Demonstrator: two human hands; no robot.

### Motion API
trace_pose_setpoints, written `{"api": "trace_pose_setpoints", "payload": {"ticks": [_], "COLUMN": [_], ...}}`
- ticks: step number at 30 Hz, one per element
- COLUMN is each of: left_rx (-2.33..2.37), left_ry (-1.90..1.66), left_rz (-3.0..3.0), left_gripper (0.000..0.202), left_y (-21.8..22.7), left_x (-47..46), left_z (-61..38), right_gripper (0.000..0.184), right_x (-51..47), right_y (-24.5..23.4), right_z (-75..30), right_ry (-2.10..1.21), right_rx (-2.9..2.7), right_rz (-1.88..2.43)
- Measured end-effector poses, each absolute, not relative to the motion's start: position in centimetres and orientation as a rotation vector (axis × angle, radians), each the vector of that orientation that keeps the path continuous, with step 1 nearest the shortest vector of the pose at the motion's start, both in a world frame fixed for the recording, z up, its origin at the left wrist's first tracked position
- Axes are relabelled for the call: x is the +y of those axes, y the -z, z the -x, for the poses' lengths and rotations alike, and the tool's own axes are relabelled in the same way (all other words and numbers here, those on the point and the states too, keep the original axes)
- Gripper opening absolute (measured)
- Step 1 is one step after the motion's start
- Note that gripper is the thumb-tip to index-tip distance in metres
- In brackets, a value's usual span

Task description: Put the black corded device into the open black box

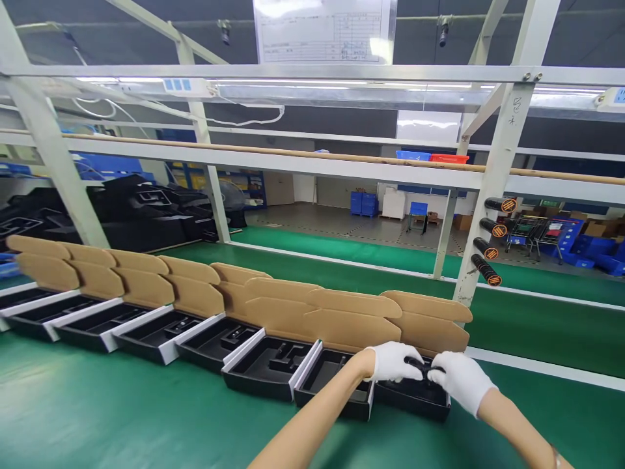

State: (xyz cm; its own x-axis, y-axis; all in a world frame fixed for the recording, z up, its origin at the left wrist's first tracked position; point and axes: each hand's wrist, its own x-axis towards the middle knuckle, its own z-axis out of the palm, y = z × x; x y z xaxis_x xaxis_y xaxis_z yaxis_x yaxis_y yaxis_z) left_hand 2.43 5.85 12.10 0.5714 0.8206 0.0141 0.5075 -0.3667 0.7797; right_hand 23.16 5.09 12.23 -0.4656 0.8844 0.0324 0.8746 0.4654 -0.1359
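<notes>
left hand point(393, 362), in a white cotton glove, curled round one end of a small black piece point(424, 368); right hand point(461, 381), gloved alike, closed on the other end; both hands grasping, neither released; the piece held low over the black foam tray point(413, 398) of the end box, its exact contact with the tray hidden by the gloves; tan cardboard lid point(430, 326) of that box standing open behind the tray; next box point(334, 384) just beside it, left hand above its near corner; row of open boxes point(146, 326) running off to the left, edge to edge, each with a shaped black tray, white rim and raised tan lid; green bench point(73, 407) under the whole row, with a white strip along its far side; thin bracelet point(555, 457) on the right wrist; white metal frame point(498, 169) above the bench; four black rollers with orange ends point(492, 241) fixed to its upright; wooden rail point(273, 154) along the frame; paper chart point(322, 32) hanging overhead; heap of black foam point(131, 208) beyond the bench, left; blue bins point(364, 203) on the far floor; wire trolley point(530, 234) at far right.
</notes>
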Motion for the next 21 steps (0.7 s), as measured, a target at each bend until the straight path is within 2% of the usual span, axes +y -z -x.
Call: {"api": "trace_pose_setpoints", "payload": {"ticks": [3,5,10,14,16,19,21], "left_rx": [1.171,1.231,1.351,1.354,1.291,1.234,1.404], "left_ry": [-0.457,-0.439,-0.277,-0.231,-0.284,-0.423,-0.491], "left_rz": [-2.245,-2.369,-2.586,-2.661,-2.718,-2.910,-3.016], "left_gripper": [0.022,0.025,0.051,0.041,0.038,0.054,0.058], "left_y": [-9.4,-8.1,-6.3,-6.7,-7.5,-8.0,-7.2], "left_x": [6.9,6.4,3.7,2.5,1.5,-0.5,-1.8], "left_z": [-2.2,-2.3,-3.1,-3.7,-2.9,1.1,5.4], "right_gripper": [0.023,0.026,0.032,0.036,0.036,0.042,0.051], "right_x": [6.4,7.2,8.0,6.3,4.9,3.2,3.3], "right_y": [-9.7,-8.7,-9.1,-8.0,-6.6,-4.6,-4.0], "right_z": [-21.7,-21.0,-20.6,-20.9,-22.6,-28.8,-34.7], "right_ry": [0.020,0.051,-0.104,-0.279,-0.295,-0.279,-0.202], "right_rx": [-2.810,-2.852,-2.833,-2.833,-2.809,-2.678,-2.584], "right_rz": [1.647,1.665,1.576,1.300,1.370,1.595,1.776]}}
